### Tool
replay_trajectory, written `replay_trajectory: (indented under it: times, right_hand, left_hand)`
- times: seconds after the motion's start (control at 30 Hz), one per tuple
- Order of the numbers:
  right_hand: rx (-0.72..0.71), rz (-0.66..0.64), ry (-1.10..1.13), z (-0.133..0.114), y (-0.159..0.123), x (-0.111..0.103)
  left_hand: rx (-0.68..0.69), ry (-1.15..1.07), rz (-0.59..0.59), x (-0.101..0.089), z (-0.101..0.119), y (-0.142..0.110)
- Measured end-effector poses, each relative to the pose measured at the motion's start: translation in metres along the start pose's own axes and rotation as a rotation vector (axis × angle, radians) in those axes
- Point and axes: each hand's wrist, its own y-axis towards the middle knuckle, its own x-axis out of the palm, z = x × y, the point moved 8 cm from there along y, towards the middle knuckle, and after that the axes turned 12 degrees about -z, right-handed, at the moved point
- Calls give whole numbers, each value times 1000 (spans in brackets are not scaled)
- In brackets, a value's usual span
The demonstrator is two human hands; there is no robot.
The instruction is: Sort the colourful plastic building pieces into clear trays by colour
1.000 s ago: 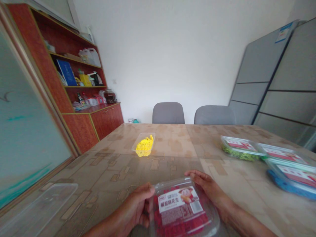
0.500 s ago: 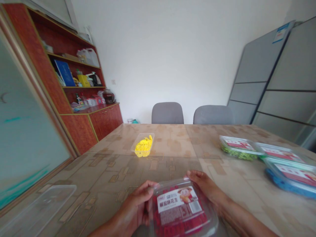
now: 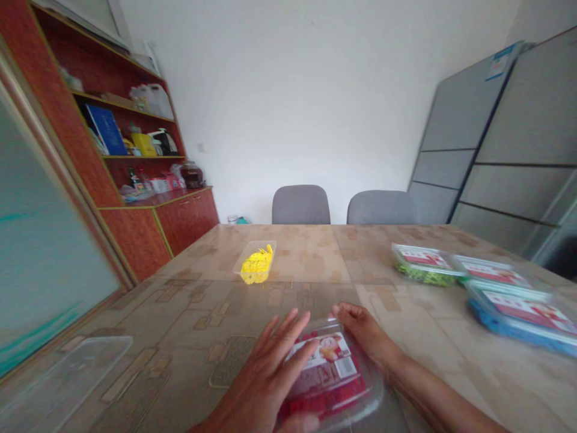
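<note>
A clear plastic box (image 3: 333,394) with red contents and a printed label on its lid lies in front of me at the table's near edge. My left hand (image 3: 270,364) is open, its fingers spread over the left part of the lid and covering some of the label. At the box's far right corner, my right hand (image 3: 360,331) is closed on the rim, thumb and fingers pinched together.
An open clear tub (image 3: 238,269) of yellow pieces stands farther off. To the right sit lidded boxes with green (image 3: 421,273) and blue (image 3: 496,325) contents and another lidded box (image 3: 491,272). A clear plastic lid or tray (image 3: 81,376) lies at left.
My left hand has let go of the box's left side and now lies spread over the lid. The right hand keeps its corner grip. The view has shifted slightly.
</note>
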Motion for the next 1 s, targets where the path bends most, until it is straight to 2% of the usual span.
replay_trajectory:
  times: [0.1, 0.2, 0.27, 0.33, 0.4, 0.5, 0.63, 0.8, 0.9, 0.97, 1.0]
  right_hand:
    - [-12, 8, 20, -2, -1, -1]
    - [10, 19, -19, -9, -9, -4]
    - [44, 8, -143, -17, -20, -8]
    - [103, -59, -289, -21, -35, -9]
    - [201, -167, -344, -15, -53, -8]
    - [318, -260, -232, 3, -82, -5]
    - [251, -223, 10, 10, -96, 1]
    - [203, -210, 93, 23, -89, 2]
    - [193, -241, -4, 35, -84, -7]
    - [164, -238, -204, 32, -82, -16]
    - [123, -202, -357, 23, -82, -22]
  left_hand:
    - [93, 241, -131, 23, 8, 5]
    - [88, 412, -124, 31, 8, 6]
    - [92, 472, -109, 32, 10, 5]
    - [99, 501, -91, 30, 12, 4]
    - [103, 513, -73, 29, 14, 3]
    - [116, 520, -55, 27, 15, 3]
    - [132, 510, -37, 26, 17, 3]
    - [100, 520, -52, 29, 13, 4]
    - [82, 546, -48, 32, 9, 4]
    - [85, 541, -13, 32, 4, 3]
    - [87, 538, 9, 32, 1, 2]
